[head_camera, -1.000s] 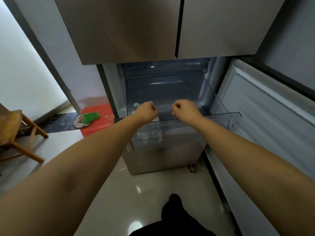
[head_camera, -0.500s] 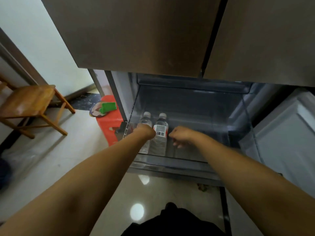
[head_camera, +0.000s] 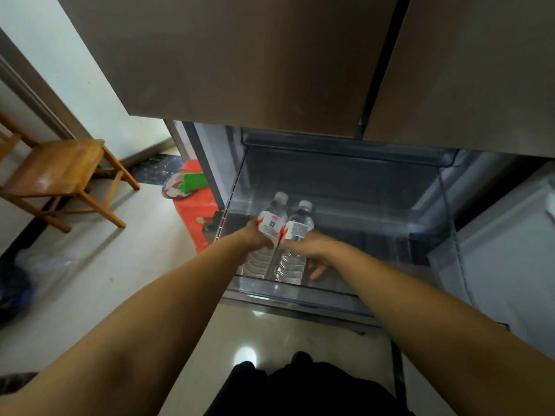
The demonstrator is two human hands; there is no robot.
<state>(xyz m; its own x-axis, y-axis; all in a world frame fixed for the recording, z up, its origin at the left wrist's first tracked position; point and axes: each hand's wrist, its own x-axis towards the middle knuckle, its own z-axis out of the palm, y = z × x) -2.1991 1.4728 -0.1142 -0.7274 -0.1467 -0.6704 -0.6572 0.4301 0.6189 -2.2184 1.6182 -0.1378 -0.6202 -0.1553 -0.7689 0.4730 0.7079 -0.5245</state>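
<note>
Left water bottle [head_camera: 271, 223] and right water bottle [head_camera: 298, 228] stand touching at the left front of the clear fridge drawer [head_camera: 375, 211]. I see my left hand [head_camera: 255, 237] and right hand [head_camera: 312, 249] each with fingers curled round its own bottle. Closed upper doors [head_camera: 240, 55] overhang the drawer, and a red stool [head_camera: 195, 214] stands just left.

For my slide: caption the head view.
Left hand grips left bottle, right hand grips right bottle, in open fridge drawer.
</note>
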